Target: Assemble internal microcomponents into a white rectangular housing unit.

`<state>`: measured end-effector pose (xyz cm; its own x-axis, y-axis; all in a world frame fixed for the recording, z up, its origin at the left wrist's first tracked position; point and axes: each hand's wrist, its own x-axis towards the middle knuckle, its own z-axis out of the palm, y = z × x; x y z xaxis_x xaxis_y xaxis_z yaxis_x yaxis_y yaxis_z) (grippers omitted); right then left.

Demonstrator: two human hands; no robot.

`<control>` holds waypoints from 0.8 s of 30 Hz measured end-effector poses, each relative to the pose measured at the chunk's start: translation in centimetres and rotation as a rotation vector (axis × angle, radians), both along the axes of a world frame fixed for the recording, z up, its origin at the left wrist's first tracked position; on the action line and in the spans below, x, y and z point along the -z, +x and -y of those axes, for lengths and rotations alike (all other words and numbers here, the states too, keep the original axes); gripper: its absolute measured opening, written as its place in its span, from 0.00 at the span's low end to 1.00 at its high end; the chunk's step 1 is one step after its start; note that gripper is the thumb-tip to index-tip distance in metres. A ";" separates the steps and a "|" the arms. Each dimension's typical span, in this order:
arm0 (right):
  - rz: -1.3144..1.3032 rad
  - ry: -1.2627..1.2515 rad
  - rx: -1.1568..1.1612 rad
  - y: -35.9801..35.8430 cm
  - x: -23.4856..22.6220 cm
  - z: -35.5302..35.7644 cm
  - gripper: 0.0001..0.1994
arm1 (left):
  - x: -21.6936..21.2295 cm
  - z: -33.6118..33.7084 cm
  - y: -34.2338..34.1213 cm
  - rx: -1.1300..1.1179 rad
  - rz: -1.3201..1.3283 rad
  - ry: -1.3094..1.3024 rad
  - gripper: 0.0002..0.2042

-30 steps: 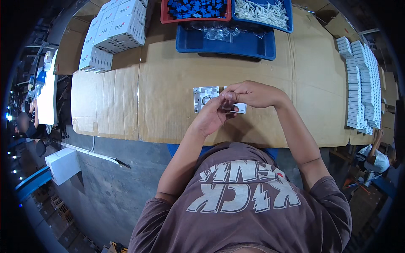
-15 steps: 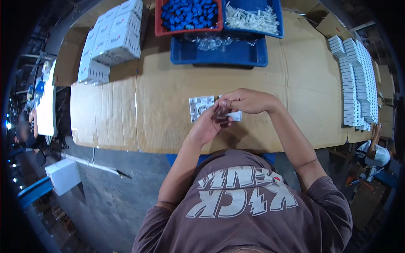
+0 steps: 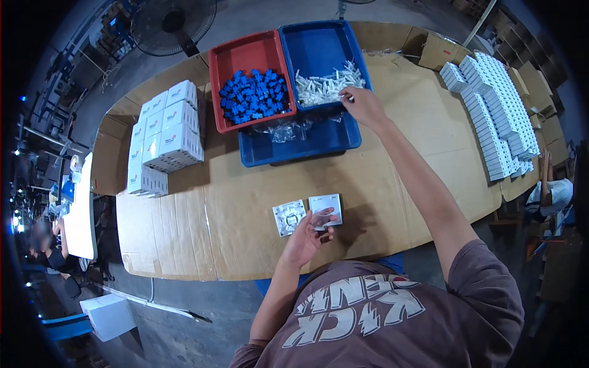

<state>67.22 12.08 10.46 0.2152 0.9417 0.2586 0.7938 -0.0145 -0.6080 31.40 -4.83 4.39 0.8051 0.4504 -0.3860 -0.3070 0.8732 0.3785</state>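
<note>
We noted small dark-and-red print on the stacked white boxes [image 3: 179, 140] and big pale lettering on the brown shirt [image 3: 472, 294]. Our left hand [image 3: 305, 240] had its fingers curled around a clear plastic piece [image 3: 321, 218], above the surface [image 3: 417, 178] and overlapping the right white plate [image 3: 332, 211]; we couldn't tell its long axis. Left white plate [image 3: 287, 216]: roughly square, slightly skewed, just beside it. Our right hand [image 3: 367, 107] was at the upper blue tray [image 3: 313, 46], fingers bunched; couldn't tell if gripping. That tray had slim white pieces [image 3: 325, 84] pointing every way; the red tray [image 3: 245, 49], blue parts [image 3: 253, 95]; the lower blue tray [image 3: 300, 152], crinkled clear plastic [image 3: 288, 131].
</note>
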 end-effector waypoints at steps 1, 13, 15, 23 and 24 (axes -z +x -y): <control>0.136 0.059 0.141 0.8 0.0 -1.3 0.10 | 0.0 0.0 -0.1 0.000 0.008 0.002 0.29; 0.340 0.037 0.316 2.2 1.4 -9.3 0.08 | 0.2 -0.1 -1.2 -0.035 0.052 -0.044 0.30; 0.281 0.003 0.353 2.5 1.5 -9.4 0.10 | 0.4 -0.1 -1.3 -0.035 0.055 -0.051 0.30; -0.627 0.185 0.015 -0.3 -1.5 -5.1 0.07 | -1.5 -0.3 -1.7 -0.061 0.011 -0.058 0.31; -1.092 0.032 -0.091 -2.0 -3.9 -3.3 0.07 | -1.6 -0.4 -1.8 -0.071 0.020 -0.055 0.31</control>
